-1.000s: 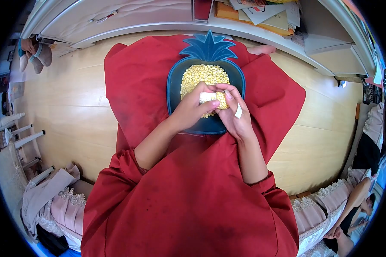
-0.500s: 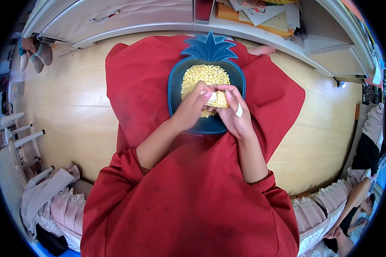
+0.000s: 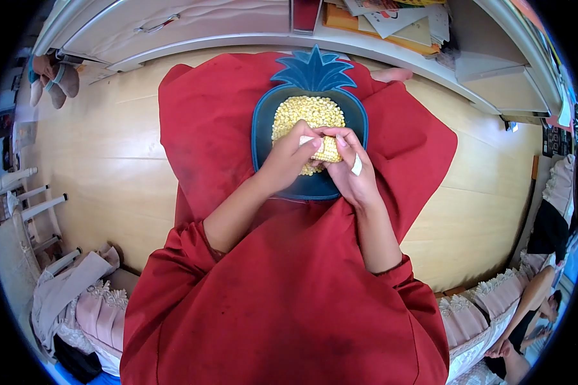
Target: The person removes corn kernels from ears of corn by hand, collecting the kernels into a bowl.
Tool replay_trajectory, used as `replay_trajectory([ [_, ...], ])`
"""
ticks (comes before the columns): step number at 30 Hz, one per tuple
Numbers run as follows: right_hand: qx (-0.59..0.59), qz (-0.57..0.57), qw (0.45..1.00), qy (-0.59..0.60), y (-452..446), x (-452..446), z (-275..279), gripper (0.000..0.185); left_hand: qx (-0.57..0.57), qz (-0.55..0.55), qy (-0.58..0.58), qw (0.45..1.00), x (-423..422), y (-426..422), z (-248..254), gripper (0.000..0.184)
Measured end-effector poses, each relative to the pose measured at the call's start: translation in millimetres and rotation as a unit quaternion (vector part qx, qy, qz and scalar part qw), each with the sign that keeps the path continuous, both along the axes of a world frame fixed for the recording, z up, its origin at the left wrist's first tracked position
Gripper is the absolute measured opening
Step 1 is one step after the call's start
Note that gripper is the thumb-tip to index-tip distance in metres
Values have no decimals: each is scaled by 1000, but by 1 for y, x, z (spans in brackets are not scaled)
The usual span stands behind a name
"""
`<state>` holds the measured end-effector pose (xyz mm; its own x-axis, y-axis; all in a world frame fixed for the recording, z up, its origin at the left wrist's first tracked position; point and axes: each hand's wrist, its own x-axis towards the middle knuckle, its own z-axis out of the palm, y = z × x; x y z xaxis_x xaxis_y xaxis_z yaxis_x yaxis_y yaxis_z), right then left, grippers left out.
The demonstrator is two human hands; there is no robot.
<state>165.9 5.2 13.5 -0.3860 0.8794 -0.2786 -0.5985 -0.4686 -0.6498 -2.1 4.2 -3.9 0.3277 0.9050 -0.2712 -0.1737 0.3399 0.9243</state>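
Observation:
Both hands hold a partly stripped corn cob [image 3: 329, 150] over a blue pineapple-shaped tray [image 3: 258, 135]. My left hand [image 3: 290, 157] is closed round the cob's bare, pale end, with its thumb pressed at the edge of the kernels. My right hand [image 3: 353, 173] grips the end that still bears yellow kernels; a white strip [image 3: 357, 165] is wrapped on one finger. Loose corn kernels [image 3: 308, 112] are heaped in the tray beneath. The tray rests on the red garment [image 3: 205, 128] over my lap. Fingers hide the underside of the cob.
A white cabinet [image 3: 218, 29] runs along the far side, with papers [image 3: 398, 22] on its shelf at the right. A white chair [image 3: 42, 208] stands left. Pink lace-trimmed covers [image 3: 103, 314] lie at lower left. Another person's arm [image 3: 533, 298] shows at lower right.
My left thumb has shifted slightly right along the cob, toward the kernels. Otherwise the hands, cob and tray stay nearly where they were.

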Motion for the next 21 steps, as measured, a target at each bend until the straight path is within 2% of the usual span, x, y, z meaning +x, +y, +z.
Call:
replay_trajectory([
  [2, -4, 3, 1000, 1, 0, 2, -3, 28, -56, 16, -71, 996, 2, -2, -4, 15],
  [5, -9, -18, 1000, -6, 1, 1, -3, 29, -70, -6, -65, 995, -1, 1, 19, 23],
  [8, -17, -34, 999, -12, 1, 0, -2, 29, 55, -7, -22, 998, 4, -1, 16, 30],
  [14, -2, -18, 1000, -6, 2, 3, -2, 30, -10, -30, 3, 1000, 1, -2, 14, 23],
  [21, -4, -33, 999, -17, 1, -1, -2, 34, 25, -41, 30, 998, -1, -3, 15, 27],
])
